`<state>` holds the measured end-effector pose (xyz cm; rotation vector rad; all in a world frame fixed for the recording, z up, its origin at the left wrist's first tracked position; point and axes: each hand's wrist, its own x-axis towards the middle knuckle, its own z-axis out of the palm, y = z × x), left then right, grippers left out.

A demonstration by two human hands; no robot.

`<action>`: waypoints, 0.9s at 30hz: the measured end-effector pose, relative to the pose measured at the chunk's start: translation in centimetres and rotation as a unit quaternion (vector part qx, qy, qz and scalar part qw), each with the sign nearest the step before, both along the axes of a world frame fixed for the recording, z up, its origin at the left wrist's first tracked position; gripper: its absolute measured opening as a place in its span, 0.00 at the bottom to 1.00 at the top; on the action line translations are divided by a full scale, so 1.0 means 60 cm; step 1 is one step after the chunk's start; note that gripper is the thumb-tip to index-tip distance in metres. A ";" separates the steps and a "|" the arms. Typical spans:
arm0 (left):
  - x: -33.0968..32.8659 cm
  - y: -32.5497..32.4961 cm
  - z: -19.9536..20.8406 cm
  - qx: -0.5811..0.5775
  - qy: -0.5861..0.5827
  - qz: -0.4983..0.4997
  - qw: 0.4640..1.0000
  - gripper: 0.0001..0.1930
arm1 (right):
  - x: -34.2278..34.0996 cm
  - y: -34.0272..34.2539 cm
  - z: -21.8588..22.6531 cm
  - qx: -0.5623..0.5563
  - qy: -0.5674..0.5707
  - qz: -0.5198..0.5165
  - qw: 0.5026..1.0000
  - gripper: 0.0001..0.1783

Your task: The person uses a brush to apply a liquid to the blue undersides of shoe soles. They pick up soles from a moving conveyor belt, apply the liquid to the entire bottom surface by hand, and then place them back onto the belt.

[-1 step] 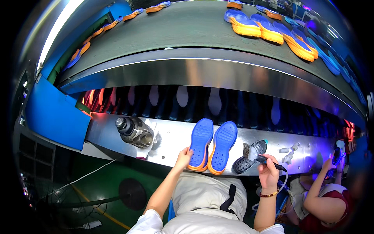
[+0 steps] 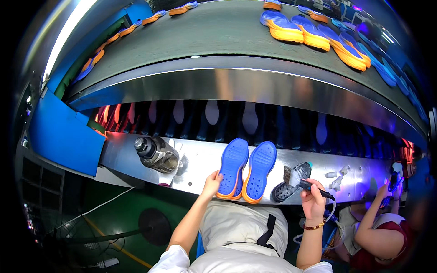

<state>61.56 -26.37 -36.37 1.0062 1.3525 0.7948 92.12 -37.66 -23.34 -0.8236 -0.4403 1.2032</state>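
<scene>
At the steel ledge's front edge, my left hand (image 2: 212, 183) pinches the heel side of a blue shoe sole with an orange rim (image 2: 234, 166). Part of another blue sole (image 2: 238, 189) shows from under it. Just to the right, a matching sole (image 2: 260, 170) lies face up, untouched. My right hand (image 2: 313, 195) is closed round the black handle of a brush (image 2: 293, 176), which has a pale tube running from its end. Its bristles are over a dark, sole-shaped piece with holes (image 2: 283, 193); whether they touch it I cannot tell.
A dark bottle (image 2: 157, 154) stands left on the ledge (image 2: 195, 170). Crumpled whitish scraps (image 2: 337, 182) lie right of the brush. Behind, a green conveyor belt (image 2: 218, 32) carries several soles above a steel rail (image 2: 218, 84). Another person (image 2: 382, 232) works at the far right.
My left hand has moved the held sole slightly left, uncovering more of the sole beneath it. My right hand and the brush look unmoved.
</scene>
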 end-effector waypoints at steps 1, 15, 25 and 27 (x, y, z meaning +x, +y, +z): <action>-0.012 0.003 0.010 0.011 -0.007 0.009 1.000 0.15 | -0.002 0.002 0.006 0.005 0.010 0.003 1.000 0.12; 0.082 -0.060 0.120 -0.098 -0.563 -0.210 0.793 0.54 | -0.070 0.079 0.006 0.045 -0.087 0.158 0.983 0.12; 0.178 -0.072 0.167 -0.107 -0.575 -0.136 0.799 0.50 | -0.097 0.146 0.065 0.024 -0.297 0.056 0.953 0.06; 0.193 -0.074 0.192 -0.095 -0.456 0.010 0.885 0.46 | -0.125 0.137 0.073 0.162 -0.543 -0.034 0.823 0.07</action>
